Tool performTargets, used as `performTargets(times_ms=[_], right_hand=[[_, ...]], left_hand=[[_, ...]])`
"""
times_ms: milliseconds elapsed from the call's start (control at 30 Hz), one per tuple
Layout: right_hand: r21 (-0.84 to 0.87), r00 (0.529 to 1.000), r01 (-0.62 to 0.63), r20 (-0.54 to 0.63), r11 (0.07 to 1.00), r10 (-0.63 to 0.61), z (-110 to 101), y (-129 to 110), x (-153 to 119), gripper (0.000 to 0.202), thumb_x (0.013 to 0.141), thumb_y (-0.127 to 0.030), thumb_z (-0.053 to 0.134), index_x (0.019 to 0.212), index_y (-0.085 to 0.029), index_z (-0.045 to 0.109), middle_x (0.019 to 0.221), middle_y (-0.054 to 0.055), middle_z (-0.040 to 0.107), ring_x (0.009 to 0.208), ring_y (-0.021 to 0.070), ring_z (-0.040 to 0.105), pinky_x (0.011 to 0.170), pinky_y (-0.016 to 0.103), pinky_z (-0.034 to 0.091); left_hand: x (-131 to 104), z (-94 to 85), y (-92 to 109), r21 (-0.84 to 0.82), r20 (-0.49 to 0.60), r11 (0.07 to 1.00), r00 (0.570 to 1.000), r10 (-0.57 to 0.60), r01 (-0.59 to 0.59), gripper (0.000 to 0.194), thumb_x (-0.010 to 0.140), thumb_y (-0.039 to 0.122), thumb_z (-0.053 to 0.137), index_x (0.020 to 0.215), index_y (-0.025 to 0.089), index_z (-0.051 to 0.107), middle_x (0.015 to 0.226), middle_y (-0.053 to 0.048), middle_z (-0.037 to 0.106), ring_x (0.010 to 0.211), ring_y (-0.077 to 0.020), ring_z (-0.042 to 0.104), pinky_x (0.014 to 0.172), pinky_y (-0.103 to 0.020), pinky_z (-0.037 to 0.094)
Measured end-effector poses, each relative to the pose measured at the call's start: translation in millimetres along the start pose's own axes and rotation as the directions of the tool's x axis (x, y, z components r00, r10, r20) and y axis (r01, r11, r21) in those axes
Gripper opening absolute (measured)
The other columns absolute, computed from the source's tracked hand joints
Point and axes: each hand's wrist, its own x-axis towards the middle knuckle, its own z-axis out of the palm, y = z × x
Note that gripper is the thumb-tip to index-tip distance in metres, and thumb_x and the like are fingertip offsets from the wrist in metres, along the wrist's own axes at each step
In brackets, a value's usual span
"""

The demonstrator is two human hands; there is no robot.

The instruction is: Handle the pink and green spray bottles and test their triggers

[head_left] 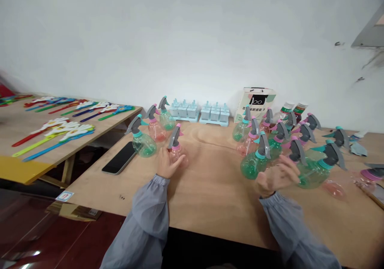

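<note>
My left hand (168, 164) is wrapped round the side of a pink spray bottle (179, 155) with a grey and pink nozzle, which stands on the wooden table (207, 205). Behind it are another pink bottle (157, 130) and two green ones (144, 144). On the right, my right hand (277, 176) is slightly blurred, its fingers apart with nothing between them. It is in front of a group of green and pink spray bottles, between a green bottle (253, 164) and another green bottle (313, 173).
A black phone (120, 158) lies at the left. Two light blue popsicle moulds (214, 115) and a printed box (255, 103) stand by the wall. Colourful sticks (60, 139) lie on a second table (18, 129). A brush-like stick (372, 197) lies far right.
</note>
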Motion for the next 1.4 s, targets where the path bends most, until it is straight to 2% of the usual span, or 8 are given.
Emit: performTargets(times_ms=[133, 300, 433, 700, 833, 933, 1100, 1400], right_hand=[[0.276, 0.902, 0.197, 0.324, 0.941, -0.284, 42.6, -57.9, -14.9, 0.023, 0.086, -0.031, 0.061, 0.108, -0.030, 0.054, 0.099, 0.003, 0.067, 0.092, 0.0225, 0.067, 0.087, 0.043, 0.047], [0.260, 0.695, -0.344, 0.717, 0.902, 0.059, 127.6, -97.3, -21.7, 0.063, 0.078, -0.037, 0.071, 0.134, -0.022, 0.047, 0.131, 0.014, 0.060, 0.124, 0.0286, 0.058, 0.104, 0.047, 0.046], [0.309, 0.575, -0.598, 0.808, 0.740, 0.127, 160.3, -92.3, -14.7, 0.066, 0.077, -0.038, 0.071, 0.136, -0.023, 0.047, 0.105, 0.004, 0.063, 0.095, 0.0200, 0.063, 0.088, 0.037, 0.054], [0.398, 0.533, -0.646, 0.846, 0.652, 0.011, 155.7, -80.3, 6.6, 0.058, 0.074, -0.026, 0.069, 0.130, -0.029, 0.056, 0.120, 0.004, 0.065, 0.079, 0.0139, 0.057, 0.079, 0.031, 0.053], [0.341, 0.517, -0.694, 0.849, 0.634, 0.109, 155.5, -82.1, 9.8, 0.048, 0.068, -0.022, 0.063, 0.116, -0.027, 0.065, 0.107, 0.003, 0.070, 0.071, 0.0144, 0.056, 0.074, 0.033, 0.052], [0.312, 0.458, -0.823, 0.858, 0.474, 0.231, 151.5, -85.2, 18.3, 0.043, 0.065, -0.028, 0.063, 0.107, -0.026, 0.069, 0.095, 0.002, 0.073, 0.076, 0.0183, 0.062, 0.074, 0.033, 0.051], [0.187, 0.206, -0.976, 0.960, 0.112, 0.190, 139.6, -95.1, 37.3, 0.047, 0.058, -0.034, 0.063, 0.104, -0.024, 0.070, 0.094, 0.005, 0.077, 0.097, 0.0263, 0.071, 0.078, 0.033, 0.054], [0.224, 0.250, -0.967, 0.931, 0.123, 0.265, 137.7, -99.2, 41.3, 0.026, 0.053, -0.033, 0.056, 0.074, -0.021, 0.064, 0.071, 0.005, 0.071, 0.072, 0.0223, 0.067, 0.067, 0.034, 0.054]], left_hand=[[-5.9, 5.8, 8.9, -0.076, 0.031, 0.997, 0.999, 0.025, -0.023, 0.054, 0.082, 0.056, 0.062, 0.118, 0.017, 0.050, 0.105, -0.011, 0.059, 0.101, -0.0288, 0.062, 0.092, -0.049, 0.052], [-20.9, 18.7, 26.0, -0.179, 0.189, 0.968, 0.960, 0.208, -0.174, 0.052, 0.091, 0.041, 0.048, 0.137, 0.019, 0.040, 0.126, -0.016, 0.061, 0.118, -0.0299, 0.062, 0.101, -0.051, 0.051], [-24.2, 21.9, 33.2, -0.149, 0.205, 0.952, 0.934, 0.294, -0.267, 0.063, 0.087, 0.043, 0.057, 0.141, 0.016, 0.038, 0.122, -0.018, 0.064, 0.111, -0.0325, 0.065, 0.094, -0.054, 0.055], [-22.1, 13.8, 38.9, -0.115, 0.150, 0.918, 0.907, 0.393, -0.379, 0.060, 0.081, 0.051, 0.067, 0.130, 0.021, 0.052, 0.109, -0.014, 0.070, 0.094, -0.0292, 0.070, 0.079, -0.046, 0.059], [-3.5, -7.7, 18.3, 0.002, -0.302, 0.964, 0.919, 0.253, -0.265, 0.038, 0.084, 0.044, 0.063, 0.113, 0.020, 0.056, 0.105, -0.012, 0.066, 0.100, -0.0278, 0.066, 0.088, -0.047, 0.054], [28.2, -33.0, -7.7, 0.084, -0.605, 0.987, 0.794, -0.059, 0.138, 0.054, 0.082, 0.042, 0.064, 0.127, 0.016, 0.048, 0.130, -0.018, 0.055, 0.126, -0.0309, 0.054, 0.104, -0.050, 0.044], [64.6, -48.8, -35.6, 0.159, -0.399, 0.820, 0.795, -0.456, 0.550, 0.081, 0.075, 0.048, 0.072, 0.141, 0.013, 0.040, 0.141, -0.023, 0.053, 0.134, -0.0387, 0.050, 0.110, -0.055, 0.038], [23.6, 1.1, -12.1, 0.231, -0.214, 0.938, 0.954, -0.209, 0.257, 0.073, 0.075, 0.063, 0.066, 0.127, 0.014, 0.053, 0.118, -0.021, 0.065, 0.118, -0.0379, 0.061, 0.100, -0.051, 0.047]])
